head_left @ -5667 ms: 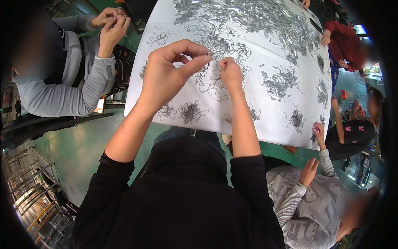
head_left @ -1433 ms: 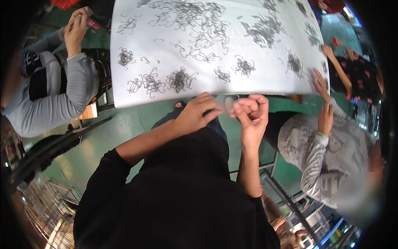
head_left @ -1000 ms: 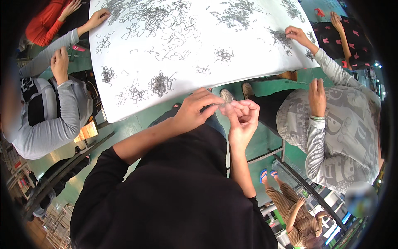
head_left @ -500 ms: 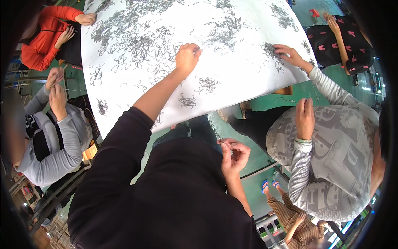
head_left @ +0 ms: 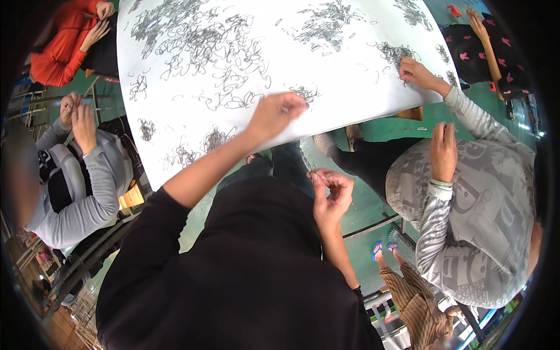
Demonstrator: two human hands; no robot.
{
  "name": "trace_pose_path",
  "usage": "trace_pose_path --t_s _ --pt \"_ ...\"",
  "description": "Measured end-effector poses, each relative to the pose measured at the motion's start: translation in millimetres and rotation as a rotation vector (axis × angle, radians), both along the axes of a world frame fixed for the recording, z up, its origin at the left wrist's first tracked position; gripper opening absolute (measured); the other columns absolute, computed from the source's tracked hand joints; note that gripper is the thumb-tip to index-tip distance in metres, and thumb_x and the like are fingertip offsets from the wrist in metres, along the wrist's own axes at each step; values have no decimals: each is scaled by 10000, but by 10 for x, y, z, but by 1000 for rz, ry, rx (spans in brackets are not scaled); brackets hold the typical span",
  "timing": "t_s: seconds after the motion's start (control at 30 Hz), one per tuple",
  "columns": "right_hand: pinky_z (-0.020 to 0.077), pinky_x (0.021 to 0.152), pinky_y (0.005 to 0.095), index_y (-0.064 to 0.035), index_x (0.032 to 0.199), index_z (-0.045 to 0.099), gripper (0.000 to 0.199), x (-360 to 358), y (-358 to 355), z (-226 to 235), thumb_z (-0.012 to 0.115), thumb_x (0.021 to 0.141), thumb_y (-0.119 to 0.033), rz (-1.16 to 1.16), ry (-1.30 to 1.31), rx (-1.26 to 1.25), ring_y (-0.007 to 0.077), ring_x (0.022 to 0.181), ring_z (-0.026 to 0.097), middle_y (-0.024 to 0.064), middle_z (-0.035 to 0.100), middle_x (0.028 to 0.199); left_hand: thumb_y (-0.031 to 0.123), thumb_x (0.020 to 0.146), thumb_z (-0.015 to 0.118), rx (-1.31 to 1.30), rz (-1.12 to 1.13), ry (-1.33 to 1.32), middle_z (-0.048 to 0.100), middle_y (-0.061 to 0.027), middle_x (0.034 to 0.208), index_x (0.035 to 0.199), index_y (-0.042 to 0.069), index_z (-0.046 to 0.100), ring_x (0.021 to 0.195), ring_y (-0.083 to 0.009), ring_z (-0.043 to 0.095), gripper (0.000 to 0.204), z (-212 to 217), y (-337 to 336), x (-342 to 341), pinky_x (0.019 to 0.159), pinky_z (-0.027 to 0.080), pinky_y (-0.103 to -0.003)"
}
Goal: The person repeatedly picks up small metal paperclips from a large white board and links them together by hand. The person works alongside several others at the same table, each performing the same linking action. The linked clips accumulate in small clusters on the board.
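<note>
My left hand (head_left: 273,119) hovers over the near edge of a white table (head_left: 326,119), slightly blurred. Its thumb and fingers are pinched together, and what sits between the tips is too small to make out. Beside the fingertips lies a small heap of curved dark wire hooks (head_left: 307,93). Lower down, my right hand (head_left: 332,198) is closed in front of my body, right of centre. It pinches a thin dark strand of small wire pieces (head_left: 304,156), which shows at the fingertips; its exact make is unclear. Another hook heap (head_left: 216,137) lies near my left forearm.
A large spread of hooks (head_left: 201,44) covers the table's left half; short dark pieces (head_left: 326,29) lie farther right. A co-worker's hand (head_left: 417,73) at right touches another heap. People sit at both sides, one in a grey sleeve (head_left: 87,216) at left.
My left hand has come back from the middle of the table toward its near edge, still pinched. My right hand keeps its hold on the strand. The view has shifted slightly.
</note>
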State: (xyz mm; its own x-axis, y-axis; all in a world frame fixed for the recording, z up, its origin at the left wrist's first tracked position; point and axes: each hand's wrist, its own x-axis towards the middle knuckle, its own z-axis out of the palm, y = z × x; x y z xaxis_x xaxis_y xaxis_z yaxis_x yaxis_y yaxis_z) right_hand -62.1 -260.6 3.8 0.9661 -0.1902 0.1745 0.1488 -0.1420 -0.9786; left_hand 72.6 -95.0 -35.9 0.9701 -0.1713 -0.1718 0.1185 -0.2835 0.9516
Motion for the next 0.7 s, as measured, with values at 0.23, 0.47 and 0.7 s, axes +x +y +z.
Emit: trace_pose_path --t_s 0.23,0.47,0.7 --pt "554 713 250 -7 978 463 255 -124 250 33 661 841 76 16 -17 -22 149 783 676 157 665 910 75 860 684 -238 4 120 688 -19 862 941 -16 679 741 -41 591 122 691 102 -960 671 484 -204" --pt "560 721 251 4 982 472 245 -184 391 120 659 842 77 61 -1 -14 160 788 682 156 661 916 78 869 674 -196 85 132 695 -16 854 951 -10 684 726 -39 590 120 802 247 -1166 667 489 -206" --pt "543 679 242 -7 944 497 224 -115 556 90 676 833 68 120 -22 -90 135 746 656 141 668 907 132 832 686 -170 234 39 690 -14 752 908 23 701 554 -58 510 134 766 350 -1211 527 439 -234"
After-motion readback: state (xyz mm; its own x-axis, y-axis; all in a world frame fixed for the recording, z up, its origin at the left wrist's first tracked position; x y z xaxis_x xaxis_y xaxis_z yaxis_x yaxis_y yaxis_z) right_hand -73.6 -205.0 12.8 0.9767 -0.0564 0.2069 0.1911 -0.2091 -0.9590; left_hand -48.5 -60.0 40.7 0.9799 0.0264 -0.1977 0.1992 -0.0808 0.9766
